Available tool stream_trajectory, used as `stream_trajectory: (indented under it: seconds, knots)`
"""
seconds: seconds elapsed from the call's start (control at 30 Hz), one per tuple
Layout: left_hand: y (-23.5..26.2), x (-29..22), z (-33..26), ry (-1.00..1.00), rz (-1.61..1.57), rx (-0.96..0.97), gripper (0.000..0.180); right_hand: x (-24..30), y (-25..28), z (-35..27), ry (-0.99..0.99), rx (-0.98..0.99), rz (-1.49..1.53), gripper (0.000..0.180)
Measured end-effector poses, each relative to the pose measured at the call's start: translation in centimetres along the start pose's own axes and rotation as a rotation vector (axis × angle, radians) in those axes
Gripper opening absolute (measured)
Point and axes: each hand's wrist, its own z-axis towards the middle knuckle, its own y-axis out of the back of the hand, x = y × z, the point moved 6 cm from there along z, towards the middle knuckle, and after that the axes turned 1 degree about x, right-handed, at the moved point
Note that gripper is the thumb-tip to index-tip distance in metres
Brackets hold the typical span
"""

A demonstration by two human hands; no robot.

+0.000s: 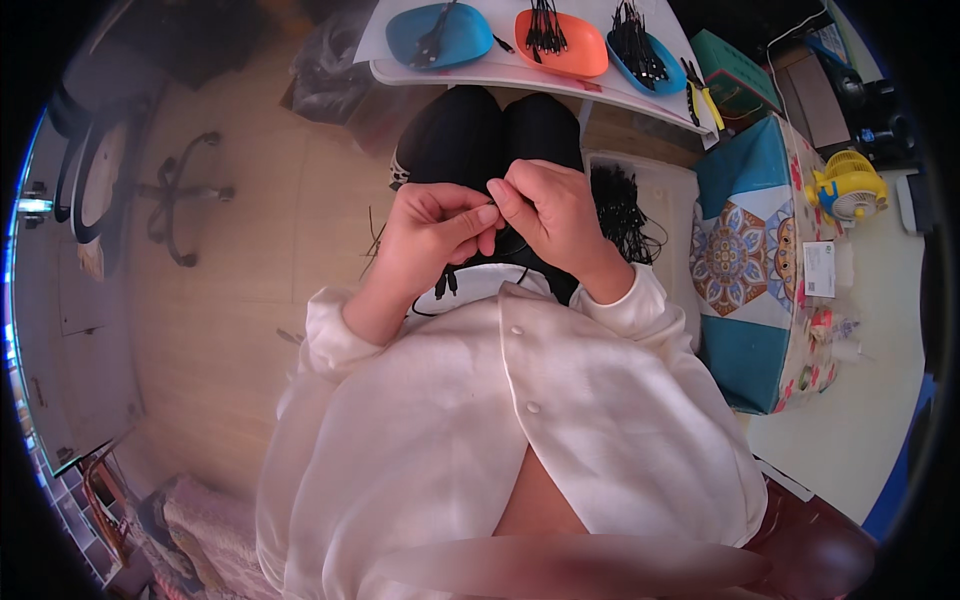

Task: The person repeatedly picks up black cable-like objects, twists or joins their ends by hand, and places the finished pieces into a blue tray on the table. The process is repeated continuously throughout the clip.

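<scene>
Over my lap, my left hand [440, 225] and my right hand [548, 212] meet with fingertips pinched together. Under the left palm hang the plug ends of a black cable [448, 284], and part of it loops across my lap. The left hand's curled fingers appear closed on this cable. Between thumb and bent index finger, my right hand pinches something too small to make out. Thin dark strands [374, 236] stick out past my left wrist. Beside my right forearm, a heap of black cables [622, 210] lies in a pale translucent bin [682, 190].
A white table [480, 74] ahead carries a blue tray [400, 40], an orange tray [590, 55] and another blue tray [664, 84], all holding black cables. Yellow-handled pliers [708, 105] lie at its right corner. On the right are a patterned cloth-covered box [745, 340] and a yellow fan [850, 185].
</scene>
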Motion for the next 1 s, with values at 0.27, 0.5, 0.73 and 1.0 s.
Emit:
stream_trajectory:
  seconds: [0.27,0.5,0.73,1.0]
  knots:
    - [0.8,-0.6,-0.8,0.066,-0.088,0.02,0.012,-1.9,5.0,0.7,-0.154,0.0,-0.085,0.017]
    - [0.0,-1.2,-0.6,0.077,0.04,0.04,0.012,3.0,3.9,0.4,0.3,0.184,-0.105,0.042]
    - [-0.4,-1.7,-0.6,0.068,0.077,0.072,0.012,3.4,4.0,0.4,0.394,0.111,-0.155,0.03]
    - [-0.7,-1.7,-0.7,0.005,0.211,0.023,0.009,3.4,3.8,0.1,0.443,0.074,-0.198,0.027]
